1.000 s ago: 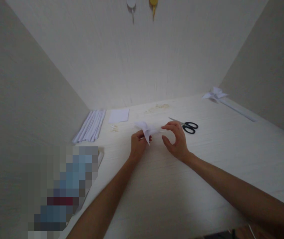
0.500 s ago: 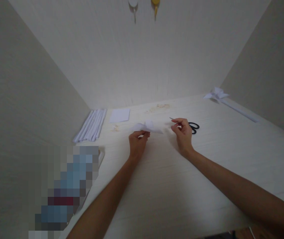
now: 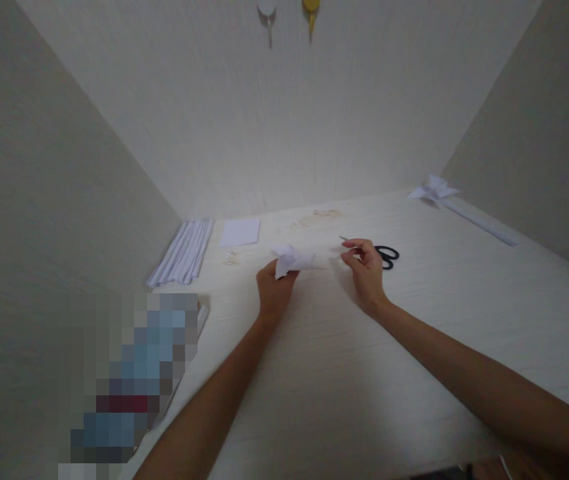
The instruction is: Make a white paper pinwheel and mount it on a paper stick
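My left hand [image 3: 275, 290] is closed on a white folded paper pinwheel [image 3: 292, 261], gripping it from below and behind, above the table. Its blades curl upward and partly cover the fingers. A short way to the right, my right hand [image 3: 364, 267] holds thumb and forefinger close together in a pinch; whatever is between them is too small to make out. Black-handled scissors [image 3: 388, 258] lie behind the right hand, their metal tip showing past the fingers and the middle hidden.
Several rolled white paper sticks [image 3: 182, 253] lie at the left beside square white paper [image 3: 240, 232]. Small fasteners [image 3: 229, 258] and thin golden bits [image 3: 325, 214] are scattered near the back wall. A paper pinwheel on a stick [image 3: 434, 191] lies at the far right.
The pinwheel in my left hand has turned and tilted, so its folded blades now face more toward me. My right hand has barely shifted, staying pinched.
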`<state>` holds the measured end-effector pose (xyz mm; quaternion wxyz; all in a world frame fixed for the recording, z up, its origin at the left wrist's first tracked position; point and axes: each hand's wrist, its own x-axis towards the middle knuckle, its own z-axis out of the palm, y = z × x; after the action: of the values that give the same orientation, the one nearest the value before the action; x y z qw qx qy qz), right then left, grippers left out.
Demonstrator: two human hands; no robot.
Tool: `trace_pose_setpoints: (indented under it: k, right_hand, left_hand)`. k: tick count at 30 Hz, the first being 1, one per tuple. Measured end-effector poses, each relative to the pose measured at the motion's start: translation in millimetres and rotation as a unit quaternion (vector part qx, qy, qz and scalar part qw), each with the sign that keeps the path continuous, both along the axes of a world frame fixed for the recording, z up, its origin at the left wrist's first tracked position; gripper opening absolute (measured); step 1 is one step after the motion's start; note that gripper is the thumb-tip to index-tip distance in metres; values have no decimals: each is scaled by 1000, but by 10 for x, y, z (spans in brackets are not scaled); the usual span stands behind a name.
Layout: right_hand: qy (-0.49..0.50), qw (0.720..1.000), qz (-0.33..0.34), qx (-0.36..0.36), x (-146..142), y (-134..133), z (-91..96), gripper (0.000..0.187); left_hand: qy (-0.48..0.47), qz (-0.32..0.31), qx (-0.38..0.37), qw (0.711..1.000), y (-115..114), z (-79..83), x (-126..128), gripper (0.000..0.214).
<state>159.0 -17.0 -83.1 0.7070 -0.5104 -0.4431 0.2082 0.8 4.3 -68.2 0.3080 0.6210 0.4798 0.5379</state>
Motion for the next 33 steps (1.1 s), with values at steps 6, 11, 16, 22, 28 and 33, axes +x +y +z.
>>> trace_pose_setpoints:
  k: [6,11,16,22,28,33]
  right_hand:
    - [-5,1000,9,-6,-2,-7,9,14]
    - [-7,1000,15,-8,-6,-8,3,13]
    - [-7,1000,28,-10,-13,-13,9,13]
    - [-16,999,37,-18,-2,-6,-3,13]
    - [-11,999,46,-20,-14,-19,13,13]
    - [-2,999,47,-25,-33,-32,36,13]
  left_hand:
    - [-3,-4,9,1000,8,5,-14,8]
    - [-5,-4,2,1000,1,57,-37,11]
    - [-15,-1,-4,1000,6,41,-35,11]
    - [-55,21,-59,997,29,9,-2,16]
    - [-108,20,-97,989,13,50,19,15]
    - [-138,-29,-46,989,28,-17,-24,4]
